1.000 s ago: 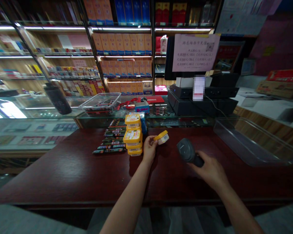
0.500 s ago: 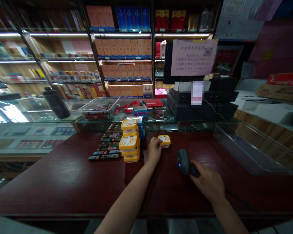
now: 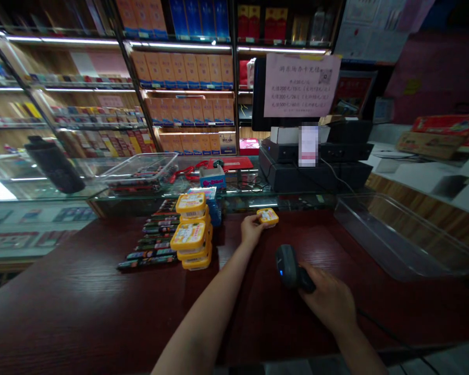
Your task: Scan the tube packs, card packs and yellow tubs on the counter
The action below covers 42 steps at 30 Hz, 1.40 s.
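My left hand [image 3: 252, 230] grips a small yellow-lidded plastic tub [image 3: 268, 216] by its left side, near the far edge of the dark red counter [image 3: 140, 312]. My right hand [image 3: 330, 297] is wrapped round the handle of a black barcode scanner [image 3: 287, 265], whose head shows a small blue light. The scanner is held nearer to me than the tub, apart from it. Left of my left forearm, several more yellow tubs [image 3: 189, 237] stand stacked. Beside the stacks lies a row of slim dark printed packets [image 3: 150, 258].
A clear empty bin [image 3: 375, 234] sits at the right. Behind the counter are a lidless clear box [image 3: 140, 172] of packets, a black flask [image 3: 54, 164], a blue carton [image 3: 213, 178] and a monitor with a pink notice [image 3: 300, 86]. A cable [image 3: 394, 333] trails at lower right.
The view has swung a little to the right. My left hand has shifted the single tub slightly away and right, and the tub is now tilted. The right hand keeps its hold on the scanner.
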Each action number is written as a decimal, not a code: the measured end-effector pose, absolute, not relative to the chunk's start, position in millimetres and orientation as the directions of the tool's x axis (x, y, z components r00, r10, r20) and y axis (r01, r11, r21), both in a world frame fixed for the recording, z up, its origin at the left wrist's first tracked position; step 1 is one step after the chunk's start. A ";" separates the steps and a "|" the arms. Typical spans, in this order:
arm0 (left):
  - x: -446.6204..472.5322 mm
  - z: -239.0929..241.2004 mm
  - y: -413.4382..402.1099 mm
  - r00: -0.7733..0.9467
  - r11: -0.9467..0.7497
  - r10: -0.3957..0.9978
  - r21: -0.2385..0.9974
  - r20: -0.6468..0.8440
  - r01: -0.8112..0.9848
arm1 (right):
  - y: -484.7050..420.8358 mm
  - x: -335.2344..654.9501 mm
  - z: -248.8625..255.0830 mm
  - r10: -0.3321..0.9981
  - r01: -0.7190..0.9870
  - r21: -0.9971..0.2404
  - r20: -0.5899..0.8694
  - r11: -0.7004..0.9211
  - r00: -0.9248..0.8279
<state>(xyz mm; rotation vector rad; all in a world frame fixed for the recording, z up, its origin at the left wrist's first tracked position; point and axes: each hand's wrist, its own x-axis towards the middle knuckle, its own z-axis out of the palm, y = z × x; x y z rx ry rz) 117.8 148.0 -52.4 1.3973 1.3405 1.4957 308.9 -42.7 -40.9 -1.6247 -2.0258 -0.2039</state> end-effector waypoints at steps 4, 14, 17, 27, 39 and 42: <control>140.4 -49.5 165.5 -0.096 -0.194 0.974 0.975 0.204 0.104 | -42.0 309.3 -40.8 0.857 0.940 -0.202 0.495 0.276 -0.145; 173.2 -52.2 186.8 -0.124 -0.212 0.967 0.973 0.223 0.089 | -40.9 310.5 -40.3 0.872 0.926 -0.244 0.466 0.288 -0.148; 170.0 -48.3 178.2 -0.127 -0.256 0.956 0.963 0.266 0.088 | -41.2 309.5 -39.3 0.877 0.929 -0.244 0.459 0.277 -0.140; 121.1 1.1 93.2 0.033 -0.476 0.836 0.694 0.548 0.541 | -46.1 310.0 -36.8 0.855 0.954 -0.178 0.504 0.241 -0.122; 7.8 68.1 -30.5 0.147 -0.469 0.540 0.151 0.829 0.870 | -55.2 308.5 -35.9 0.836 0.973 -0.102 0.535 0.208 -0.122; -10.7 60.9 -40.7 -0.121 -0.182 0.558 0.263 0.821 0.947 | -53.0 311.7 -37.8 0.859 0.973 -0.114 0.498 0.200 -0.118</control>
